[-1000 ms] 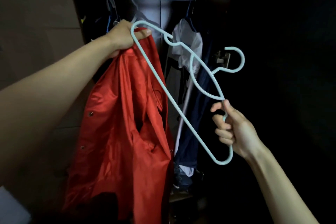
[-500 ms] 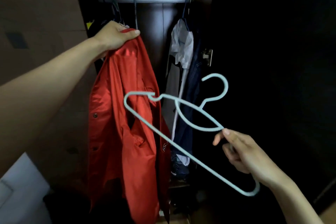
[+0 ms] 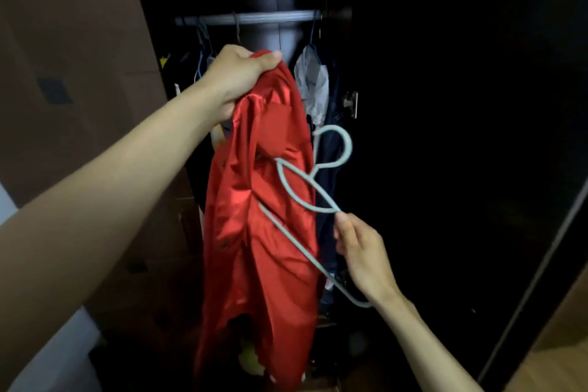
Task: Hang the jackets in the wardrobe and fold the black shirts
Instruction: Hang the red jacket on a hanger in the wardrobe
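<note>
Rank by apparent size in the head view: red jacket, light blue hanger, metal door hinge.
1. red jacket
2. light blue hanger, nearer the camera, clearly less area
3. metal door hinge, farther back, smallest

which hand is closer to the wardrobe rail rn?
Left. The left hand grips the red jacket by its top, just below the rail. The right hand holds the hanger much lower.

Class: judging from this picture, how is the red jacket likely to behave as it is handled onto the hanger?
The red jacket hangs in limp folds from the left hand, so probably floppy. Its glossy sheen suggests it may slide off the pale hanger.
</note>
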Demonstrator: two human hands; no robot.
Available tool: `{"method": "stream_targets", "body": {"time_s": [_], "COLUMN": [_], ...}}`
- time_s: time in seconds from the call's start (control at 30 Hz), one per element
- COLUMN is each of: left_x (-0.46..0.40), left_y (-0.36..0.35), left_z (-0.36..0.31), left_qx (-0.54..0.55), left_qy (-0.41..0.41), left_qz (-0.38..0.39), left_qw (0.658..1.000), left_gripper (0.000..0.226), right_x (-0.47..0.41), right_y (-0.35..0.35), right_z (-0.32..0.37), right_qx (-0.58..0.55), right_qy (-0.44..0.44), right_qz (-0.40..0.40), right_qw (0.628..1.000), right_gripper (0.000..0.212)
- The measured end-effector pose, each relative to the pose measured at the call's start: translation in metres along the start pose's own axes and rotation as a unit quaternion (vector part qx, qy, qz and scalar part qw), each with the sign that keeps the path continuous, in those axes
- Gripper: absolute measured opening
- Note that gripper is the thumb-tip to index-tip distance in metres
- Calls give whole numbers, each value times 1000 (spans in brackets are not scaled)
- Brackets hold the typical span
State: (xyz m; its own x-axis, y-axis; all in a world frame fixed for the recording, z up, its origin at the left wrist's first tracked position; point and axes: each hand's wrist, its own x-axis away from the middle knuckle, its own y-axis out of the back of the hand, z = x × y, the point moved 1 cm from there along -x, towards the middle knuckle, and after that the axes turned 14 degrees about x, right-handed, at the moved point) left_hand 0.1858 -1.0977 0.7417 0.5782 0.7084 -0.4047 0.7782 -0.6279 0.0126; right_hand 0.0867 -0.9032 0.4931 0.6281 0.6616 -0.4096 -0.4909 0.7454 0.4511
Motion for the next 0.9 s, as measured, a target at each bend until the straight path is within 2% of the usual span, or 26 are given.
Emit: {"method": "stream_targets", "body": {"time_s": [0.07, 0.13, 0.17, 0.23, 0.3, 0.37, 0.43, 0.47, 0.5, 0.53, 0.6, 0.63, 0.73, 0.8, 0.9], "left_x": [16, 35, 44, 50, 48, 45, 44, 43, 40, 34, 22, 16, 2, -5, -13], "left_y": [8, 22, 29, 46, 60, 71, 74, 73, 72, 71, 69, 68, 73, 77, 82], "left_z": [-21, -38, -44, -48, -50, -50, -51, -53, -55, -57, -57, -55, -47, -41, -30], "left_qx": [17, -10, -45, -186, -354, -465, -559, -579, -582, -576, -558, -565, -600, -581, -576], "left_qy": [-6, 0, 2, -32, -106, -212, -366, -424, -457, -467, -429, -408, -422, -432, -434], "left_qz": [15, 73, 97, 110, 81, 26, -4, 11, 46, 91, 169, 185, 189, 201, 202], "left_qw": [1000, 997, 994, 976, 926, 859, 744, 696, 671, 664, 690, 692, 653, 660, 663], "left_gripper": [31, 29, 33, 47, 57, 56, 51, 51, 49, 47, 49, 52, 59, 56, 59], "right_x": [-2, -8, -12, -19, -22, -26, -33, -37, -40, -42, -44, -45, -53, -62, -68], "right_y": [3, 10, 12, 12, 8, 3, 2, 3, 5, 6, 10, 12, 13, 11, 12], "right_z": [-4, 4, 13, 37, 59, 75, 86, 90, 94, 97, 100, 101, 98, 91, 68], "right_qx": [-135, -218, -235, -241, -235, -223, -207, -199, -194, -192, -199, -211, -224, -204, -142], "right_qy": [-31, -42, -36, -3, 33, 63, 84, 91, 97, 103, 105, 102, 91, 90, 74], "right_qz": [-40, -71, -83, -96, -100, -94, -85, -84, -81, -77, -75, -72, -41, -27, -64], "right_qw": [990, 972, 968, 966, 966, 968, 971, 972, 973, 973, 971, 970, 970, 975, 985], "right_gripper": [42, 44, 45, 49, 52, 52, 49, 48, 48, 47, 45, 45, 44, 42, 34]}}
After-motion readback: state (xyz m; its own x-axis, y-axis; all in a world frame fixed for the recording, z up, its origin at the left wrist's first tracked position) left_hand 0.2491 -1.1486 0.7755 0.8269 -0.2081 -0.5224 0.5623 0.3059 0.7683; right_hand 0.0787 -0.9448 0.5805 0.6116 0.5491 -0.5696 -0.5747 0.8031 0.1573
